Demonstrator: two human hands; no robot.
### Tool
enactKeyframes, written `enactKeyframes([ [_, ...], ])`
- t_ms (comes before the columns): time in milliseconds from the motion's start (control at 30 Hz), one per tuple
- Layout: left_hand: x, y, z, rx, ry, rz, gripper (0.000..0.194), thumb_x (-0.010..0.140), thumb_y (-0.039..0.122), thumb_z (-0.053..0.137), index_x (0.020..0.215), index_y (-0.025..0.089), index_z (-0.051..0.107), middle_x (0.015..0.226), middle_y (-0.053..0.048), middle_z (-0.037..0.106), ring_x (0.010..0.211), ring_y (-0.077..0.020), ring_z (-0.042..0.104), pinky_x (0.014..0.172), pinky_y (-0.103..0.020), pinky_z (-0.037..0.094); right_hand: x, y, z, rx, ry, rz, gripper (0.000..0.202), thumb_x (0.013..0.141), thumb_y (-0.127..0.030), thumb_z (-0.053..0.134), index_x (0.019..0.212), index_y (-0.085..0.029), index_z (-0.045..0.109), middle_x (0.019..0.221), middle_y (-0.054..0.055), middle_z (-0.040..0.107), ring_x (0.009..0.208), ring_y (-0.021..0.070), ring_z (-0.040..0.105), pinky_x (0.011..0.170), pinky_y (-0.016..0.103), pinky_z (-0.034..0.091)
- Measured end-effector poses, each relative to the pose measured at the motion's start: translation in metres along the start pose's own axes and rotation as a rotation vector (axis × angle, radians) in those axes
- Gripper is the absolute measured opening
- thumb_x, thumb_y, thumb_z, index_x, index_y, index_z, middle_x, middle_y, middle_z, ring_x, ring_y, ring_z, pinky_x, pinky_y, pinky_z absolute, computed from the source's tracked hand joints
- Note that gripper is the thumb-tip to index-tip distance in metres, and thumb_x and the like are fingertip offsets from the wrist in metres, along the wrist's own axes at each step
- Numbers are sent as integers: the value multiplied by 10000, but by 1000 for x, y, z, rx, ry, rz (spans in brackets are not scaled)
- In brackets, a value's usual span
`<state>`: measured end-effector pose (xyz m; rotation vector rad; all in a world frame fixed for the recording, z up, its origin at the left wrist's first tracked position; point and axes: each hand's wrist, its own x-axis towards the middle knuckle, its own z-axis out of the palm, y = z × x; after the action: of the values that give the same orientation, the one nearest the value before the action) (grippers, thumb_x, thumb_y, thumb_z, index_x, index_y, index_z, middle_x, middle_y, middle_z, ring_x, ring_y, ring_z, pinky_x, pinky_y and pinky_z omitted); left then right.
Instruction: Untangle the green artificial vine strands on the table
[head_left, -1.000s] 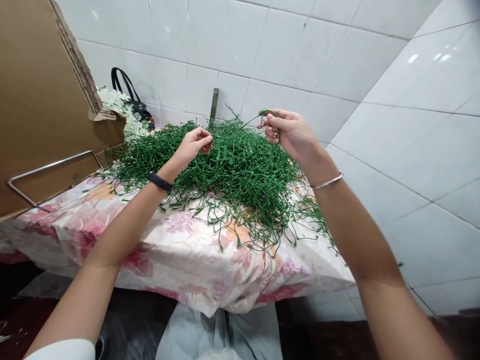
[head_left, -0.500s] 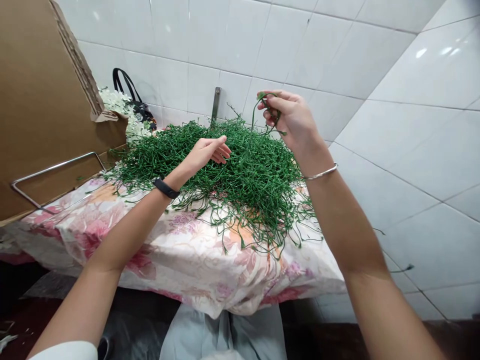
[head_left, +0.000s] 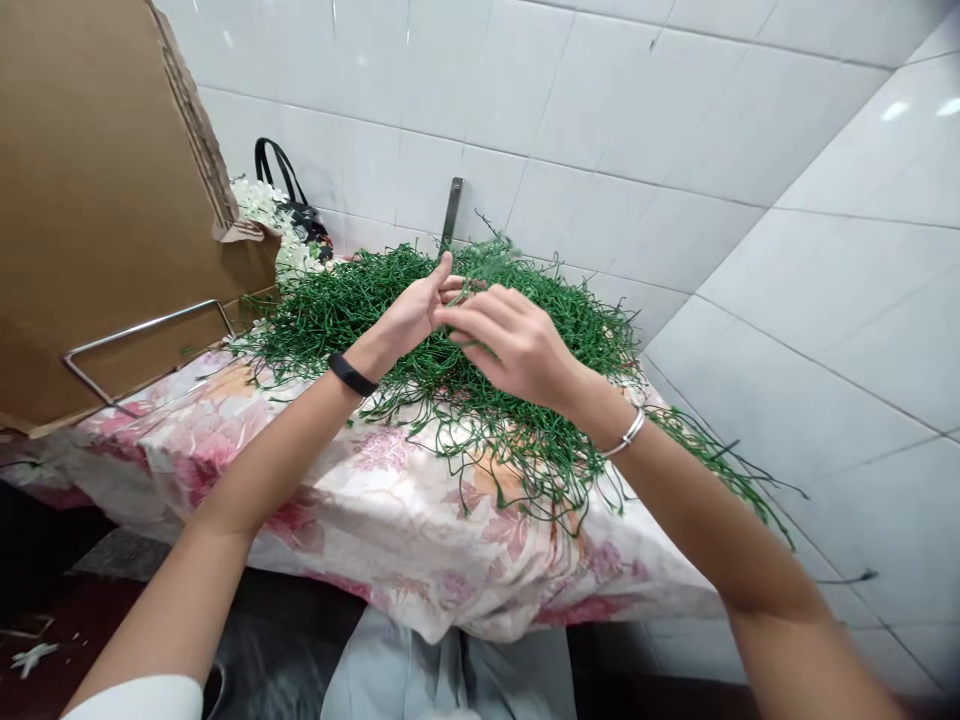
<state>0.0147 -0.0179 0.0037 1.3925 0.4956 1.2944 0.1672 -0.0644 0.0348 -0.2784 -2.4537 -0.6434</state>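
Note:
A large tangled heap of thin green artificial stems covers the cloth in front of me. Over its middle my two hands meet. My left hand, with a black band at the wrist, has its thumb raised and its fingers stretched out, partly hidden behind the right. My right hand, wearing a silver bangle, is pinched at the left palm. A blurred green stem shows just above its fingers; the exact grip is hidden.
A cardboard box stands at the left, with a bent metal wire frame before it. White artificial flowers and a black bag lie behind. Floral cloth covers the table against the tiled wall. A metal bar rises behind the heap.
My right hand has come down and left from its raised place, bringing a green stem to my left hand. The left hand has stayed nearly in place. The view has shifted slightly.

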Motion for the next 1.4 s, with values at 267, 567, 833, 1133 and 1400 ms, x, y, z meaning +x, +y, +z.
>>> enactKeyframes([
  [267,-5,0,1,-74,0,128,297,786,313,572,1040,171,509,852,-39,649,662,-99,625,647,-241,503,-32,-20,10,-241,-242,-145,312,863,-133,372,1154,-99,478,943,83,588,822,159,493,744,322,430],
  [567,-12,5,11,404,116,363,333,678,296,672,973,183,569,653,16,563,604,-88,553,491,-183,421,-66,-11,-14,-315,119,-208,302,779,-195,537,1081,-202,533,1120,52,578,1082,164,493,855,319,454],
  [833,-22,3,26,631,-160,246,327,696,349,645,968,179,588,609,37,475,531,-59,442,493,-193,362,-74,12,-34,-179,350,285,306,758,-158,564,1036,-279,515,986,32,588,928,178,551,769,358,443],
  [1133,-27,-8,37,908,-180,275,310,707,433,613,831,149,602,681,-3,581,606,-87,508,545,-211,396,-95,14,-12,2,334,483,81,743,-231,619,822,-248,615,867,6,603,844,145,558,756,324,420],
  [1400,-37,-36,60,946,1,546,263,753,380,590,932,188,585,951,-35,625,946,-146,507,843,-299,408,-104,-10,5,9,339,623,65,774,-244,590,825,-232,629,740,-23,635,712,118,578,751,326,365],
])
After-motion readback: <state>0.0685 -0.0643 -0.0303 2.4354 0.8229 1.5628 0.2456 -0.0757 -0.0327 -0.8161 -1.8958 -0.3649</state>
